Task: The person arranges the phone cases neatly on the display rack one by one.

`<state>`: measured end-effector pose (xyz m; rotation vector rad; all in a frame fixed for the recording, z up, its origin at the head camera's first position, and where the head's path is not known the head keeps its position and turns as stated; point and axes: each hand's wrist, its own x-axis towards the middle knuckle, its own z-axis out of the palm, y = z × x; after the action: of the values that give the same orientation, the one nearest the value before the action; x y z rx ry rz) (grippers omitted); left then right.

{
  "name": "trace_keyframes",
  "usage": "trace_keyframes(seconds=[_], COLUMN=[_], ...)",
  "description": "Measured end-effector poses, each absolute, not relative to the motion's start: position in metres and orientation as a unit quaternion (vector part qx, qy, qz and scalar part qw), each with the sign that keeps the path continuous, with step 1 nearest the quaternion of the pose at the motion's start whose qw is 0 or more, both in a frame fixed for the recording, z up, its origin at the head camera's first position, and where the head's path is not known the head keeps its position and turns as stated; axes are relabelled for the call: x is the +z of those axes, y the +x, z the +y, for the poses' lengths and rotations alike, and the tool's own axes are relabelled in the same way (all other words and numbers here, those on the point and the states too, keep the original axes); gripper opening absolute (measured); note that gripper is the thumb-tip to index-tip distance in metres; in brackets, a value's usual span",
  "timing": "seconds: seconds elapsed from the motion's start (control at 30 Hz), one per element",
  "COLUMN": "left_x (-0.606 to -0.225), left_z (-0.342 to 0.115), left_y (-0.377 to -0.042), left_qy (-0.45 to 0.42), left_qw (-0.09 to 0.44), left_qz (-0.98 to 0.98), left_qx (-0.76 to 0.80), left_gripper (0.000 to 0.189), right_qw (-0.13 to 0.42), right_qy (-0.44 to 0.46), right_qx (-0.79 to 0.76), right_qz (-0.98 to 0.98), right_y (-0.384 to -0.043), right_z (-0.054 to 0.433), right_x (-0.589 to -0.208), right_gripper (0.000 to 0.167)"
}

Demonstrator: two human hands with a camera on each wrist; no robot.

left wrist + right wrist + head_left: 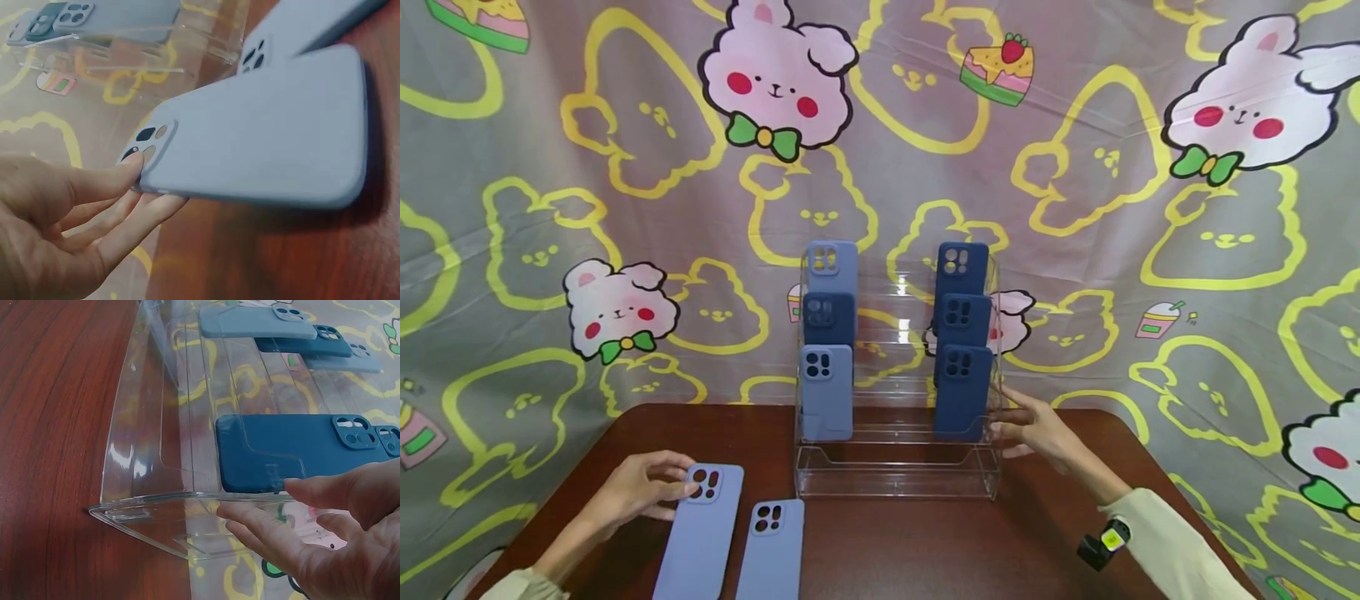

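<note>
My left hand (pixel 638 492) pinches a light blue phone case (pixel 700 533) at its camera-cutout end, thumb over the cutouts and fingers underneath. In the left wrist view, that phone case (pixel 269 131) slants above the brown table. Beside it lies a second light blue phone case (pixel 772 550). A clear tiered display rack (pixel 895 483) stands at the back of the table. At the rack's right side is my right hand (pixel 1037 429), its fingers extended by the side panel, close to a dark blue phone case (pixel 275 450); whether they touch the panel I cannot tell.
Phone cases lean in two columns on the rack: light blue (pixel 829 400), dark blue (pixel 831 317) and light blue on the left, dark blue ones (pixel 962 400) on the right. A patterned curtain (pixel 895 175) hangs behind the brown table (pixel 910 550).
</note>
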<state>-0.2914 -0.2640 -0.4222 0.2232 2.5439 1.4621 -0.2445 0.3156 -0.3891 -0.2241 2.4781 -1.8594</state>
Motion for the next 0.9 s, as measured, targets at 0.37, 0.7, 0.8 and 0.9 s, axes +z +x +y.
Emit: trace_keyframes(seconds=[0.37,0.7,0.8,0.9], left_x=[-0.391,-0.362,-0.359,-0.36], left_z=[-0.238,-0.189,-0.172,-0.155], left_y=[-0.285,-0.287,-0.289,-0.294], left_qy=[0.105,0.159,0.167,0.172], left_qw=[-0.011,-0.102,-0.122,-0.132], left_qz=[0.829,0.781,0.766,0.747], left_qx=[0.549,0.596,0.609,0.628], left_gripper=[0.05,0.047,0.045,0.043], right_qw=[0.021,0.017,0.016,0.014], right_qy=[-0.056,-0.052,-0.052,-0.052], right_qx=[-0.603,-0.595,-0.594,-0.593], right_qz=[0.795,0.802,0.803,0.803], right_y=[-0.244,-0.242,-0.242,-0.241], right_z=[0.313,0.312,0.312,0.312], right_x=[-0.388,-0.388,-0.387,-0.387], right_gripper=[0.076,0.076,0.077,0.077])
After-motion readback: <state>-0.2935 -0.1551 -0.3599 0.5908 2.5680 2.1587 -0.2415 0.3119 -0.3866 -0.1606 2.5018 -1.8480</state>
